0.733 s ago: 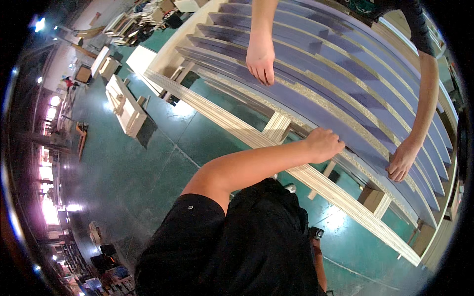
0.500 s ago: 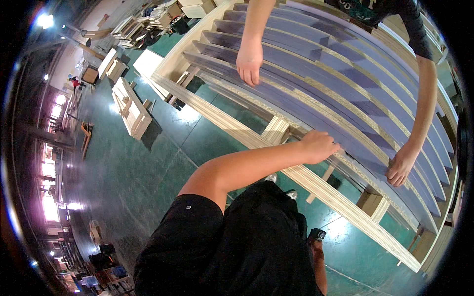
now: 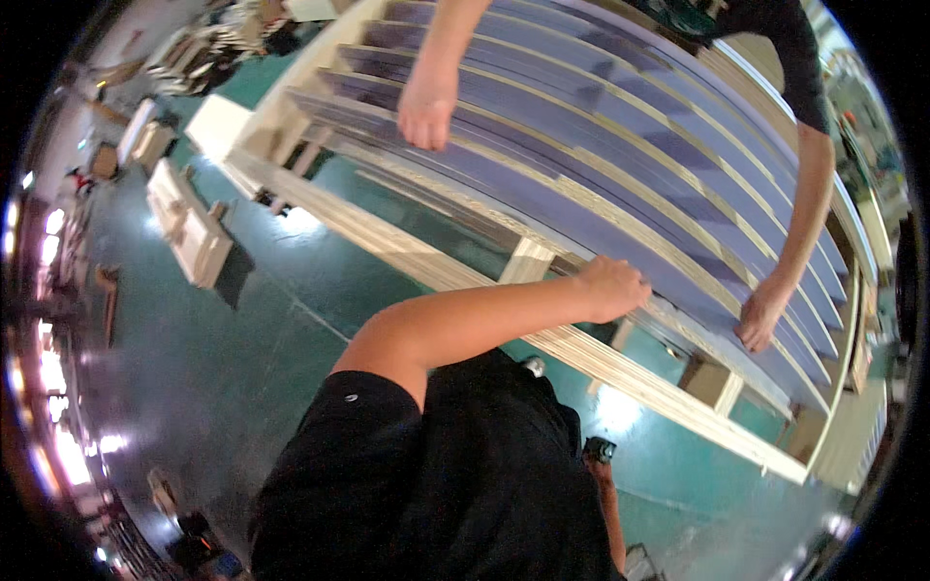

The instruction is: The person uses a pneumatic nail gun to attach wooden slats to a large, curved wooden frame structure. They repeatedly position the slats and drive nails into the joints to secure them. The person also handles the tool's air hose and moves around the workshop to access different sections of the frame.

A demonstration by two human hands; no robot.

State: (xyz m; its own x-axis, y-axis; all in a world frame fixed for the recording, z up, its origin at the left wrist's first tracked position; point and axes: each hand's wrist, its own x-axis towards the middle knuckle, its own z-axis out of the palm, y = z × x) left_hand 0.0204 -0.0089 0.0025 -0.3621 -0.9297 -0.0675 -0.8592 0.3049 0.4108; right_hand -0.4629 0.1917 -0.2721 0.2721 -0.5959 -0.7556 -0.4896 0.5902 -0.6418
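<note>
Plywood frame (image 3: 455, 271) carries purple slats (image 3: 601, 194) above the green floor (image 3: 242, 320). Left hand (image 3: 610, 288) rests on the near rail, fingers curled over its edge. Right hand is out of view. A co-worker's hands (image 3: 427, 105) (image 3: 760, 315) press the slats.

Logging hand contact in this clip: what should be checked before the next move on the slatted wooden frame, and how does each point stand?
1. Left hand resting on the frame's near rail: ok.
2. Left hand closed in a firm grip: cannot tell.
3. Co-worker's near hand on a purple slat: ok.
4. Co-worker's far hand touching the slats: cannot tell.
5. Right hand's hold: cannot tell; only the right forearm shows clearly.
</note>
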